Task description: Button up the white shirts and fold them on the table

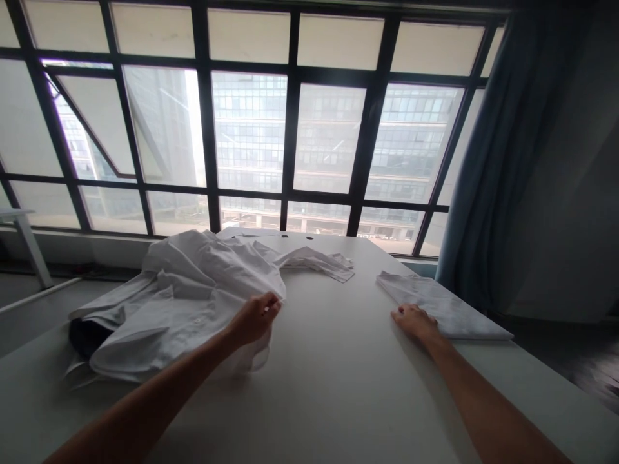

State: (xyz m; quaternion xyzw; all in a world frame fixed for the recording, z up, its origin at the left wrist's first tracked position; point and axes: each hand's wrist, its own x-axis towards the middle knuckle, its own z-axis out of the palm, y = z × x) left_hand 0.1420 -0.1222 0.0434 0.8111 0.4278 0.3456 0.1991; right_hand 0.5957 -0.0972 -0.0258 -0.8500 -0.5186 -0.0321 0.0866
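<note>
A pile of crumpled white shirts lies on the left of a white table. My left hand is closed in a pinch on the edge of the top shirt, near the pile's right side. One sleeve trails out toward the table's middle. My right hand rests with fingers spread flat on the table, touching the near-left edge of a folded white shirt at the right.
A dark garment peeks out under the pile at the left. Large dark-framed windows stand behind the table, a blue-grey curtain hangs at the right, and a white table leg shows at far left.
</note>
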